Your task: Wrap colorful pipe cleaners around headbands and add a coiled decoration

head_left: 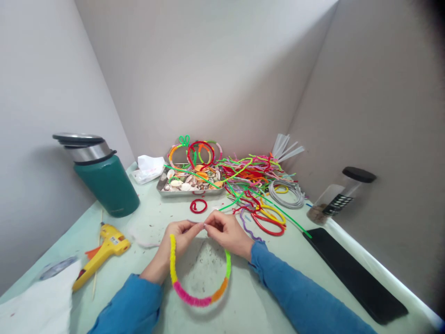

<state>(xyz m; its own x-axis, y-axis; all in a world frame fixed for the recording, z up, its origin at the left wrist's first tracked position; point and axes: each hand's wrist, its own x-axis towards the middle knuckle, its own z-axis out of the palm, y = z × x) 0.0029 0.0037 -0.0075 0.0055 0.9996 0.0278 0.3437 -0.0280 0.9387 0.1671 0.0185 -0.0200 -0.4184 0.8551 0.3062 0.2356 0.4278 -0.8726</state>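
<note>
And here are the two hands at work, midway between the tabletop's (243,283) left and right edges! The left hand (181,238) and the right hand (230,233) meet fingertip to fingertip at the top of a fuzzy hoop (193,298), both grips pinched together on it; exactly what sits between those tips is too small to tell. The hoop hangs below, yellow on the left, pink along the bottom, then orange and bright green climbing to the right hand.

Over by the left edge, a yellow glue gun (104,253) lies beyond white paper (43,301), with a green bottle (107,185) farther along, its lid tipped up. Just beyond the hands sits a red spiral (198,212), and past it, near the far edge, a metal tray (189,193) full of shells (186,186), finished-looking hoops (210,147) standing at its back.

Look to the far right corner: a tangle of fuzzy stems (248,170), clear sticks (292,151) behind, and a grey coil (298,200) in front. A black-lidded jar (335,202) is at the right edge, and a long black slab (354,273) runs alongside, one green stem touching its far end.
</note>
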